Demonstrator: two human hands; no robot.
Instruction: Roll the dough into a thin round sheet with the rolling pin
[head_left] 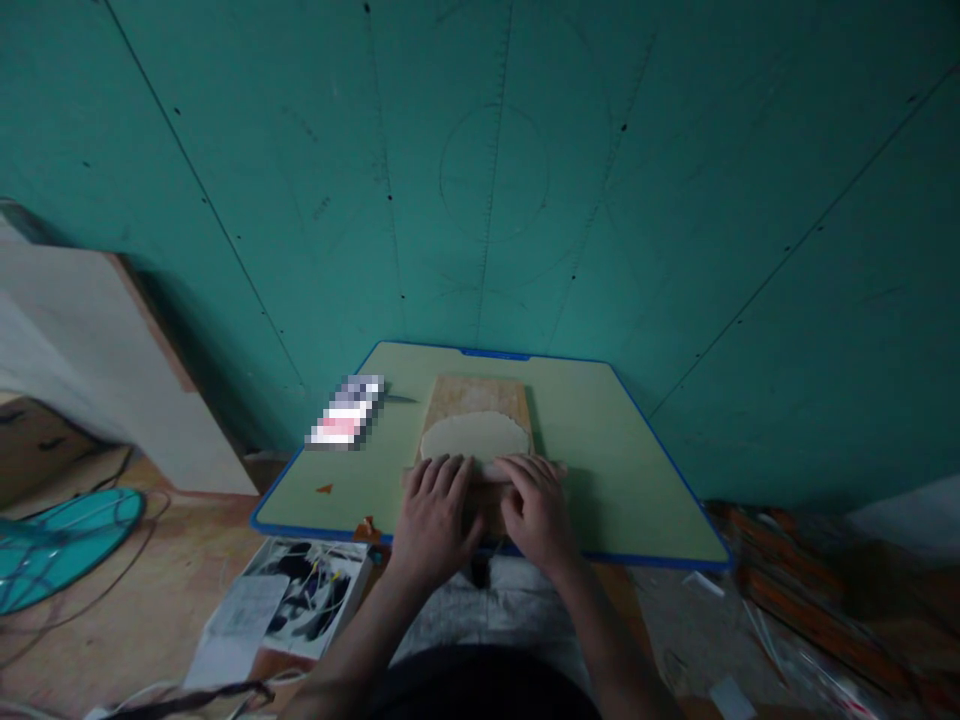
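A wooden board (480, 393) lies on a pale green table (600, 430) with a blue rim. Flattened pale dough (476, 436) covers the middle of the board. Across the near edge of the dough lies a rolling pin (486, 470), its ends showing on both sides. My left hand (439, 515) is laid over the left part of the pin with its fingers together. Over the right part, my right hand (536, 505) has its fingers curled on the pin. Both hands hide much of the pin and the near part of the board.
A blurred-out package (346, 412) and a knife (400, 399) lie at the table's left. A green wall (525, 200) rises behind. A box of cables (315, 590) stands below left, a turquoise round object (75, 545) at far left, and clutter on the right floor.
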